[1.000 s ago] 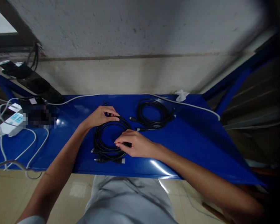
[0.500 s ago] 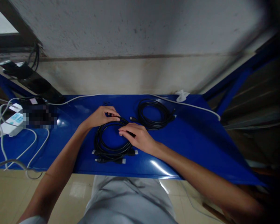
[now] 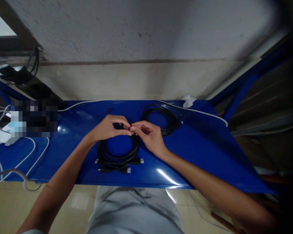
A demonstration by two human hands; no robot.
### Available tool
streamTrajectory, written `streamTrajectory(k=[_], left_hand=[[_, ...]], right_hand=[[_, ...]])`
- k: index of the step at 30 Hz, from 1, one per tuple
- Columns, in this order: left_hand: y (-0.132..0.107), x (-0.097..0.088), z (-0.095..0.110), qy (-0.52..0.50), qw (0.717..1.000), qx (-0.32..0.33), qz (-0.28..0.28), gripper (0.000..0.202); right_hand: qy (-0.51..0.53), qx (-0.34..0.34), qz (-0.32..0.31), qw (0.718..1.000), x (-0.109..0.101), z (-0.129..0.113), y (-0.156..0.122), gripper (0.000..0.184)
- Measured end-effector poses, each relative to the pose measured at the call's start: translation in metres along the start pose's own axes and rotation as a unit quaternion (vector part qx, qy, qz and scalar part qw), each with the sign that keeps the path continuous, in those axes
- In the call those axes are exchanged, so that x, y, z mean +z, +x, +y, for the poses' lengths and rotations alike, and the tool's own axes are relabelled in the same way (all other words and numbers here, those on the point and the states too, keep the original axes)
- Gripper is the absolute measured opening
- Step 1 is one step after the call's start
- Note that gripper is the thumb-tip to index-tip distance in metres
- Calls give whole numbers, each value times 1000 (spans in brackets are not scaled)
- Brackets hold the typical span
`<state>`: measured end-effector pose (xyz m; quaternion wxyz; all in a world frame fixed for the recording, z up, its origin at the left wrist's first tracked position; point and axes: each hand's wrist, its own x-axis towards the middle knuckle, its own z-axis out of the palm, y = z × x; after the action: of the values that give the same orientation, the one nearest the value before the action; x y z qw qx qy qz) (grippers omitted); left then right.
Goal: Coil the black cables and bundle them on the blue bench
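A coil of black cable (image 3: 101, 152) lies on the blue table with its plug ends towards me; some of the plugs have pale tips. Over the coil's far side, my left hand (image 3: 111, 128) and my right hand (image 3: 151, 136) meet fingertip to fingertip. Both are closed in a pinch. Whatever sits between the fingertips is too small to make out. Behind my right hand rests a second black cable coil (image 3: 171, 121), partly covered by that hand.
Small dark bits (image 3: 109, 110) lie beyond my left hand. A white cord (image 3: 197, 110) runs along the table's back edge, passing a crumpled white scrap (image 3: 188, 101). On the left are a white power strip (image 3: 6, 135), looped cords and a dark cylinder (image 3: 39, 87).
My hands have come together at the fingertips. The right hand has moved up and let go of the dark cable part it held; the left has shifted slightly right.
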<state>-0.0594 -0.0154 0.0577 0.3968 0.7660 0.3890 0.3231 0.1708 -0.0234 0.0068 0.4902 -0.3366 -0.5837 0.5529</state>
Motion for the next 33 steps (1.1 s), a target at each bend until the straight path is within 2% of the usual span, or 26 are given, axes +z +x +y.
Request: streamTrajectory(k=[8, 11, 14, 18, 20, 26, 30, 33], left_hand=[[1, -6, -15, -30, 1000, 0, 9, 29], [1, -13, -22, -27, 998, 6, 49, 26], [1, -22, -32, 12, 993, -15, 115, 28], [1, -34, -53, 94, 969, -65, 221, 30], [1, -40, -66, 144, 953, -76, 254, 26], [-3, -50, -92, 219, 940, -81, 249, 23], [-2, -48, -94, 230, 935, -71, 258, 24], [-1, -45, -92, 238, 928, -55, 281, 21]], right_hand=[[-13, -10, -15, 1000, 0, 4, -1, 37], [-21, -21, -13, 999, 0, 4, -1, 33], [-37, -27, -19, 999, 0, 2, -1, 31], [-84, -53, -26, 995, -2, 2, -2, 30], [-117, -77, -29, 990, -3, 3, -2, 29], [-185, -153, -38, 970, -5, -2, 0, 22], [-237, -221, -49, 945, -22, -13, 19, 25], [-293, -250, -85, 919, -51, -24, 41, 32]])
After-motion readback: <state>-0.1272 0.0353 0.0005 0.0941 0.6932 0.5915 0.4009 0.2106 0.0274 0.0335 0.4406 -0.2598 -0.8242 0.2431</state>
